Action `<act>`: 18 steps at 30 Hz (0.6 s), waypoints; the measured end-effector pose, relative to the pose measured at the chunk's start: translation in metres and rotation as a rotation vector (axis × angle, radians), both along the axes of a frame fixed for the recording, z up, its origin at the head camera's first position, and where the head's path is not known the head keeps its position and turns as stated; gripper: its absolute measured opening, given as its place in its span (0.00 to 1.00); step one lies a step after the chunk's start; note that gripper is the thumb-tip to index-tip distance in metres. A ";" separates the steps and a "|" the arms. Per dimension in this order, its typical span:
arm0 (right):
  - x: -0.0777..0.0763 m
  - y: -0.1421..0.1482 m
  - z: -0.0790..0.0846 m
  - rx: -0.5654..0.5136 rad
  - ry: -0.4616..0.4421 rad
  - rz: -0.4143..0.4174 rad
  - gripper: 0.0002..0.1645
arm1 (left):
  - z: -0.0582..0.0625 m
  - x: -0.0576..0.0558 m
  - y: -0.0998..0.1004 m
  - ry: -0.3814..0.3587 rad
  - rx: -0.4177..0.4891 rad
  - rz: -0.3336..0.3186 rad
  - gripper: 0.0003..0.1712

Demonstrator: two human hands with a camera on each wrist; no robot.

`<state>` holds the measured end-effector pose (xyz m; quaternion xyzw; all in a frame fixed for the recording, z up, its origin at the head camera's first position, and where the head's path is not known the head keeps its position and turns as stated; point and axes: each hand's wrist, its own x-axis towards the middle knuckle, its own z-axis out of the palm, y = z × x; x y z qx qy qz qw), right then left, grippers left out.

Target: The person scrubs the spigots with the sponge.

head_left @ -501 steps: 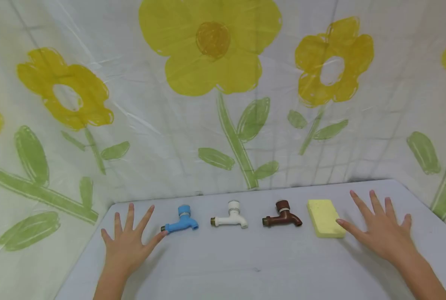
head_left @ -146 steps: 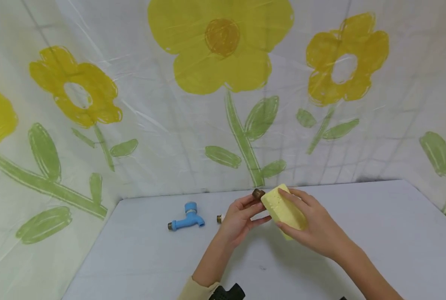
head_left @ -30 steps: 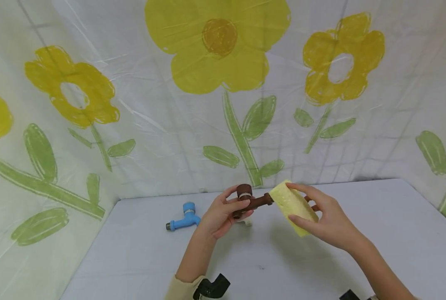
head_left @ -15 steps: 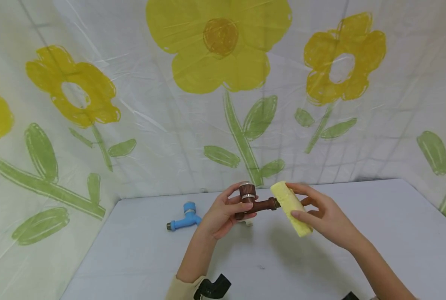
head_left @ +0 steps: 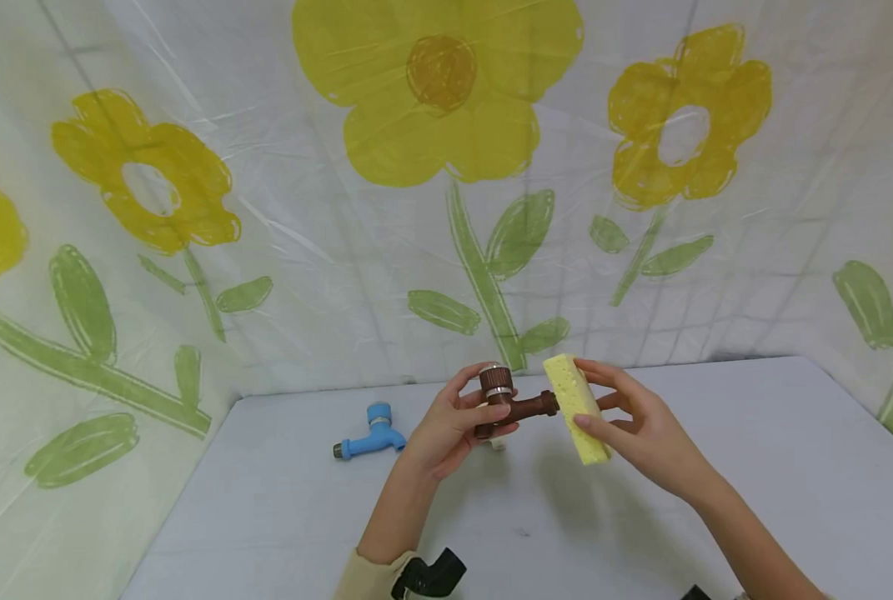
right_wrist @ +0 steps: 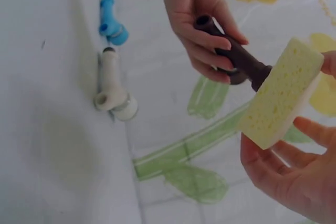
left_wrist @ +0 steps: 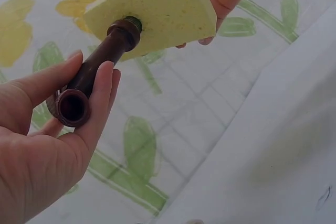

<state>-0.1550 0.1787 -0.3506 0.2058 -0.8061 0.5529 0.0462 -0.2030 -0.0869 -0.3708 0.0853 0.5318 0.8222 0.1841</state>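
My left hand grips a dark brown faucet by its spout end and body, above the table. In my right hand a yellow sponge is pinched between thumb and fingers. The faucet's threaded end touches the broad face of the sponge, as the left wrist view shows at the threads. Behind my left hand a white faucet lies on the table, mostly hidden in the head view. A blue faucet lies to the left of my left hand.
The table has a pale cover. A white sheet printed with yellow flowers hangs behind its far edge. A black wrist device sits on my left wrist.
Earlier the brown faucet and sponge lay on the table; both are now held up. Over the last second the sponge, bent at the threads, has straightened and turned more upright.
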 end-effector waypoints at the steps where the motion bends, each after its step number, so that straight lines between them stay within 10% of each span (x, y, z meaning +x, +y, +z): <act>1: 0.001 -0.001 0.000 0.027 0.026 -0.014 0.38 | 0.000 0.000 0.000 0.001 0.002 0.001 0.40; 8: 0.007 -0.003 0.004 0.332 0.344 -0.165 0.45 | -0.001 0.000 -0.001 0.044 0.040 -0.009 0.39; 18: 0.009 -0.003 0.005 0.465 0.500 -0.193 0.46 | -0.001 0.000 0.001 0.036 0.078 -0.026 0.32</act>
